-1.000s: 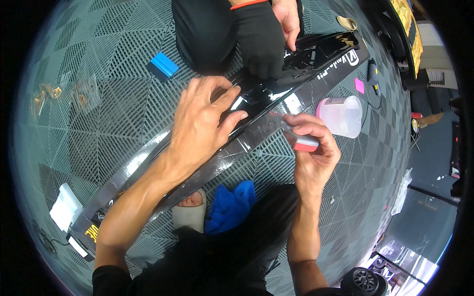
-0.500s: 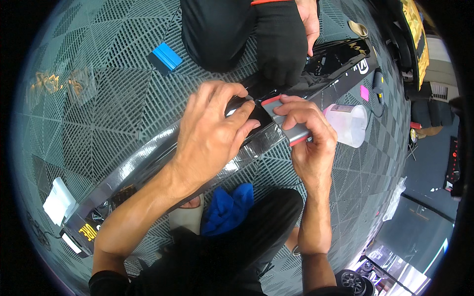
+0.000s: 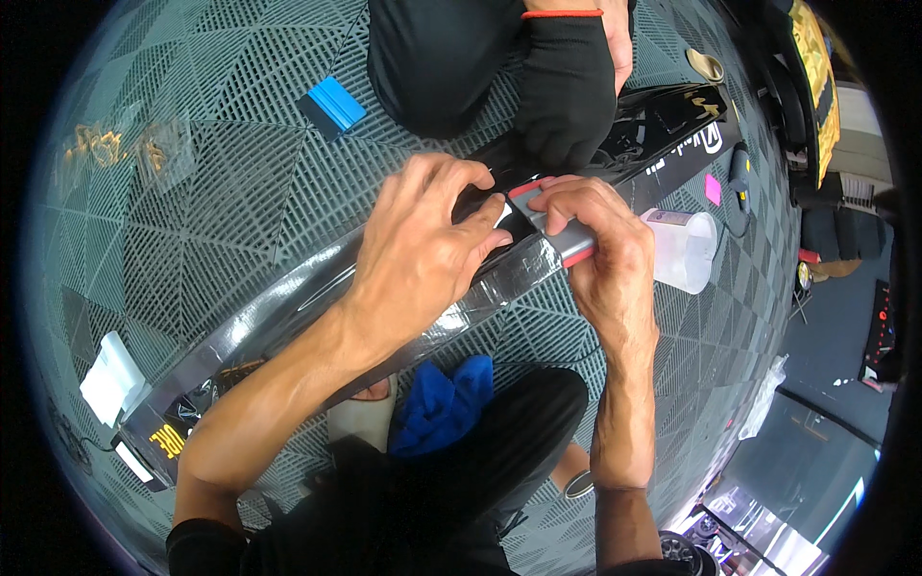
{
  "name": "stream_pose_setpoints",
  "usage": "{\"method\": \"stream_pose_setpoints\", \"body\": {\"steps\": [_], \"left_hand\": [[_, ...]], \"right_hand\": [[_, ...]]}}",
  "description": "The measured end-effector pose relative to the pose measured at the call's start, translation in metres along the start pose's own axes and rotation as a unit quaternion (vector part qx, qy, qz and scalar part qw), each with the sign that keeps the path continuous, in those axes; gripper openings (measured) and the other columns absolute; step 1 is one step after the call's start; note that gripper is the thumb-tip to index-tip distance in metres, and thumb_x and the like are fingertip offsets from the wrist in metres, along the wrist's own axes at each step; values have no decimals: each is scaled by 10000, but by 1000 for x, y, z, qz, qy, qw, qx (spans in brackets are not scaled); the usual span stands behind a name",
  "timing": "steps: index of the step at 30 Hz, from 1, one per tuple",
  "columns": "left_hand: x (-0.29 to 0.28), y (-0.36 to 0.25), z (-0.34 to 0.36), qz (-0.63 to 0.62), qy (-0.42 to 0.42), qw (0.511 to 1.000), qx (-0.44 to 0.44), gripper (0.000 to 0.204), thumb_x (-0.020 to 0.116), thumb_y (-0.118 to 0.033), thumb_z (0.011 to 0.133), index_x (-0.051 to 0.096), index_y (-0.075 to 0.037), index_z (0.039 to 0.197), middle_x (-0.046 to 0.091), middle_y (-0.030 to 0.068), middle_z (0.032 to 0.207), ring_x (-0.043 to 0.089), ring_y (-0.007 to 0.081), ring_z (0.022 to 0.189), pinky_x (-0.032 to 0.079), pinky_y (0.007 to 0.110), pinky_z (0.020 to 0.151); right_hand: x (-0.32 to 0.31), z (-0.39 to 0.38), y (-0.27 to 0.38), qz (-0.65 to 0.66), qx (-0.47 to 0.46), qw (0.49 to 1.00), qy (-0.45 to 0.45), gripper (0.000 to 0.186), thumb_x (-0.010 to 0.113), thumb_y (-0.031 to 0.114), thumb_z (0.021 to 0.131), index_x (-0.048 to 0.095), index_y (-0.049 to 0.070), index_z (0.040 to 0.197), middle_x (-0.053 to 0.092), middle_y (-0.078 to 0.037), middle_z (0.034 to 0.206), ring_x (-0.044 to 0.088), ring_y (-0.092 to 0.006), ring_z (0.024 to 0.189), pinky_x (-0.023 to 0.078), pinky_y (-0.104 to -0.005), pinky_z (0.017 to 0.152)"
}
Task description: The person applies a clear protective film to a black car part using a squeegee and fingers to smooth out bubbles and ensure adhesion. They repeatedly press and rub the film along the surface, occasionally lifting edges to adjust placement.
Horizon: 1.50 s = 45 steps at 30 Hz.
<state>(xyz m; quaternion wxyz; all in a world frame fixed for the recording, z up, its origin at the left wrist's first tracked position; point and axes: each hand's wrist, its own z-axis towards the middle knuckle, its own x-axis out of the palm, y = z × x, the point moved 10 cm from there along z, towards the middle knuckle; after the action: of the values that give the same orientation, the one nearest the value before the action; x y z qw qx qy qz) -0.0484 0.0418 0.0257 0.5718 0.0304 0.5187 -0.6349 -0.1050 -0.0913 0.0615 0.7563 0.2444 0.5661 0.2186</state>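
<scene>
Spread under everything, a grey-green floor [image 3: 230, 211] of ridged tiles in triangular patterns. Running slantwise across it, from lower left to upper right, a long dark box [image 3: 672, 163] with pale and yellow lettering. Lying along the box, a long glossy black panel [image 3: 653, 120], passing beneath both of the wearer's hands near the middle. At the top, a co-worker's bent leg [image 3: 437, 72] in black trousers, and beside it a black-gloved hand [image 3: 567, 91] with an orange cuff, low over the panel. Partly hidden behind the glove, a bare hand [image 3: 622, 53] of the co-worker.

Over the panel, the left hand [image 3: 413, 235], fingers bent, thumb and forefinger tips near each other; cannot tell whether anything is pinched between them. Just beside it, the right hand [image 3: 610, 240], fingers closed around a flat grey block with red edges, one end of it against the panel.

Near the wearer's knee, a crumpled blue cloth [image 3: 444, 408]. At far left, a folded white sheet [image 3: 110, 379]. Right of the right hand, a clear plastic tub [image 3: 684, 250]. Within the right-hand grip, that grey block [image 3: 574, 242]. Beyond the box at upper left, a blue-and-black card [image 3: 338, 104]. Past the tub, a small pink square [image 3: 713, 189].
</scene>
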Motion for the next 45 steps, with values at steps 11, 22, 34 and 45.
{"method": "stream_pose_setpoints", "body": {"steps": [11, 22, 34, 45], "left_hand": [[3, -4, 1, -3, 12, 1000, -9, 376, 849, -173, 877, 813, 21, 1197, 640, 119, 1322, 561, 326, 1258, 502, 452, 984], [6, -5, -1, 38, 33, 999, 2, 424, 830, -243, 890, 803, -43, 1263, 616, 120, 1349, 545, 346, 1277, 486, 482, 1045], [4, -7, -2, 68, 24, 997, 17, 395, 827, -268, 899, 816, -65, 1238, 618, 112, 1362, 546, 339, 1301, 481, 477, 1042], [5, -18, 1, 111, 34, 992, 45, 384, 840, -255, 892, 800, -70, 1227, 606, 121, 1406, 551, 350, 1341, 472, 486, 1087]], "right_hand": [[-2, -1, -5, 28, -13, 999, 19, 334, 623, -197, 677, 631, -13, 955, 755, -154, 1039, 732, -396, 1150, 567, -449, 992], [-4, 1, -2, 11, -25, 999, 30, 364, 622, -207, 659, 644, -17, 969, 742, -160, 1038, 730, -400, 1121, 569, -459, 980], [-23, -4, -12, 135, -8, 991, -19, 341, 623, -215, 752, 661, 13, 1002, 771, -136, 1084, 748, -314, 1137, 578, -413, 1018], [-45, -39, -60, 595, 244, 747, -171, 402, 722, 186, 1073, 600, -26, 1393, 742, -116, 1230, 740, -224, 1129, 614, -438, 1005]]}}
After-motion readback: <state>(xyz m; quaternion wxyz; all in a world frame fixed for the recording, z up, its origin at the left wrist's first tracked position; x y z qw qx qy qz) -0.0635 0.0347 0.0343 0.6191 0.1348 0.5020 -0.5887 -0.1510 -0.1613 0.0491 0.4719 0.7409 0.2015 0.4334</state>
